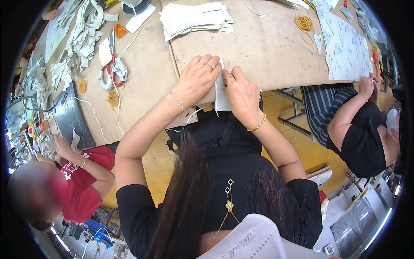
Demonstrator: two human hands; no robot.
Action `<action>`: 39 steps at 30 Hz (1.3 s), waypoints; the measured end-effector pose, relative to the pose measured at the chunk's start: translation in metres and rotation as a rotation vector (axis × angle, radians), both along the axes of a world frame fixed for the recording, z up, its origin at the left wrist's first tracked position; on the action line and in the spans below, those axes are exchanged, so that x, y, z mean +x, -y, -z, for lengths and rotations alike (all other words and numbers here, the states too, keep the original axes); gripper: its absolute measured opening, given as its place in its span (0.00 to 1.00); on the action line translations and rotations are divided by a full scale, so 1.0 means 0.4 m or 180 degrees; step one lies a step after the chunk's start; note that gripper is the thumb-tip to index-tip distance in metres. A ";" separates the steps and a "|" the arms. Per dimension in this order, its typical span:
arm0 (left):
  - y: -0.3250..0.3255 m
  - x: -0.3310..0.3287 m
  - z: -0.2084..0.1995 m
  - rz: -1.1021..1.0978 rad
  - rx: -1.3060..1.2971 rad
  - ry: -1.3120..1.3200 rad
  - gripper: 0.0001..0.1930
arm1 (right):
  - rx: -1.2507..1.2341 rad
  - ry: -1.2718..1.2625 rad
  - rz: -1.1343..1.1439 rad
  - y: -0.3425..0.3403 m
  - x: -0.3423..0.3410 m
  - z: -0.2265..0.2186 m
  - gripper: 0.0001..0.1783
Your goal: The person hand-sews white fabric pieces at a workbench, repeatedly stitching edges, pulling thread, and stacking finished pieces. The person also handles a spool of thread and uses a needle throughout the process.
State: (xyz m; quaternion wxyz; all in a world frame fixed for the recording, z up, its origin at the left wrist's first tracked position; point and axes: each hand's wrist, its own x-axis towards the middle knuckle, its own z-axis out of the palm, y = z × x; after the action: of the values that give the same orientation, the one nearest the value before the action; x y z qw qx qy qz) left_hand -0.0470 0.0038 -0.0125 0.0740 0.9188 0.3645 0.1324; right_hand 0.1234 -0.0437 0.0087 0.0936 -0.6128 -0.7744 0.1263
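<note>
I have one white strip [221, 98] between my two hands, its lower end hanging past the edge of the bench [267, 52] towards my lap. My left hand [199, 77] is closed on its upper part, fingers bent over from the left, I judge to steady it; my right hand [241, 90] grips its right side, probably to keep it taut, though I cannot tell whether those curled fingers hide anything else. Seen from my hands, one stack of pale flat pieces [194, 18] lies at eleven o'clock, likely put there for easy reach; the pieces overlap too closely to count. One pair of scissors [120, 69] lies at nine o'clock, its handles wrapped, I guess for comfort. I count three bundles of yellow bands: one bundle [303, 23] at two o'clock, two more near the scissors. At ten there is one tangled heap of pale strips [86, 39]. Between two and three, one sheet [347, 49] carries many small triangles, apparently spread to stay separate, with one loose triangle [318, 43] just beside it. Two co-workers sit by, at eight and four.
</note>
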 end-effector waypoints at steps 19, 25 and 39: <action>-0.006 -0.086 0.022 -0.0323 0.0000 0.0328 0.22 | 0.0558 -0.0233 -0.0492 -0.065 -0.012 0.015 0.18; 0.022 -0.106 0.032 -0.0727 0.0003 0.0357 0.23 | 0.0656 -0.0231 -0.1003 -0.067 0.005 0.003 0.13; 0.049 -0.092 0.044 -0.0700 0.0115 -0.0170 0.23 | 0.0561 -0.0057 -0.1215 -0.047 0.054 0.008 0.17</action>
State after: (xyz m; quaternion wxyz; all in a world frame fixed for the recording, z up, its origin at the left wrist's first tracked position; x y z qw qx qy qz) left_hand -0.0837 -0.0160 -0.0302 0.0327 0.8777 0.4624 0.1217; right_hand 0.1449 -0.0251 0.0056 0.1281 -0.4433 -0.8837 0.0790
